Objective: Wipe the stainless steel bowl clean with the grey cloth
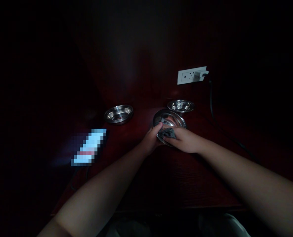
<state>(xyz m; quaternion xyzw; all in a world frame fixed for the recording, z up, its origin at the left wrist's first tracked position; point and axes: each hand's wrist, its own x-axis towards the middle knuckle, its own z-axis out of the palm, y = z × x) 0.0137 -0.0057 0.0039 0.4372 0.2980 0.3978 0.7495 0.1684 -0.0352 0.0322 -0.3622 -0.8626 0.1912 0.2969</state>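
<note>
A shiny metal bowl (178,119) is tilted above the dark red table, its hollow side facing me. My left hand (150,140) grips its left rim, thumb over the edge and the other fingers hidden behind. Inside the bowl, my right hand (184,140) presses a grey patterned cloth (166,132) against the metal; its fingers are closed on the cloth.
A stack of metal bowls (119,114) stands at the back left, another metal bowl (181,106) at the back right. A lit phone (89,146) lies at left. On the wall, a socket (192,75) has a plug with a black cable (211,102) running down right.
</note>
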